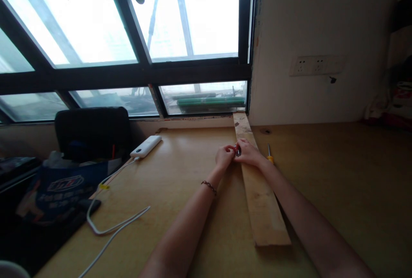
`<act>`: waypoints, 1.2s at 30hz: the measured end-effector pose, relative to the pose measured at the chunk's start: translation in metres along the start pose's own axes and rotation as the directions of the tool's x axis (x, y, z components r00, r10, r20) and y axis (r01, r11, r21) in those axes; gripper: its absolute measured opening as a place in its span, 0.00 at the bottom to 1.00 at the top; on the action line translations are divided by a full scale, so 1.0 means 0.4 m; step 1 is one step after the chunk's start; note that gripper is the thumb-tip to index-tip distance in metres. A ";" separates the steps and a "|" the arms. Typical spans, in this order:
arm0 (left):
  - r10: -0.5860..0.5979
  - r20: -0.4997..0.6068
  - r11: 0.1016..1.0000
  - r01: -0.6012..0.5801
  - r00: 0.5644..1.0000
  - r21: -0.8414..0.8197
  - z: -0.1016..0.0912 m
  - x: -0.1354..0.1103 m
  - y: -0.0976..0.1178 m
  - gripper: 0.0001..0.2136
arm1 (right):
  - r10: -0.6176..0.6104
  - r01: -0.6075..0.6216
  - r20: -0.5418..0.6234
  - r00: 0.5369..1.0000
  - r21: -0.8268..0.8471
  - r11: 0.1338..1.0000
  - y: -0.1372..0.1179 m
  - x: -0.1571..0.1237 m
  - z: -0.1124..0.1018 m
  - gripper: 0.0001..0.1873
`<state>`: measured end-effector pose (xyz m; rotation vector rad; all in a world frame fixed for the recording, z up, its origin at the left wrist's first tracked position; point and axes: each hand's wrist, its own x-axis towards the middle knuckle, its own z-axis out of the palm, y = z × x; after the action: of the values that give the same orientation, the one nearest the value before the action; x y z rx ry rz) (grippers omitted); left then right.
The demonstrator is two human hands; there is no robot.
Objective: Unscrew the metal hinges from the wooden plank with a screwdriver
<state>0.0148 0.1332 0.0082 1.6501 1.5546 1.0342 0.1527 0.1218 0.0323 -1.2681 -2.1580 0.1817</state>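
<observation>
A long wooden plank lies lengthwise on the yellow wooden desk, reaching from the window sill toward me. Both my hands meet over the plank's far part. My left hand and my right hand are closed in a pinch on a small red and dark object between their fingertips; it is too small to name. A screwdriver with a yellow handle lies on the desk just right of my right wrist. A beaded bracelet is on my left wrist.
A white power bank with a white cable lies left of the hands. A blue bag and a black case stand at the desk's left edge. Windows span the back, and a wall socket is on the right wall.
</observation>
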 end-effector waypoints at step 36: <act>0.051 -0.270 0.744 0.144 0.962 0.652 -0.359 -0.013 -0.254 0.20 | -0.073 0.087 -0.263 0.962 0.042 0.995 -0.017 -0.010 0.014 0.15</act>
<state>-0.1603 0.1289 -0.0106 1.9636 2.3427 0.7227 0.1457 0.1159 0.0287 -1.1056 -1.9600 0.0350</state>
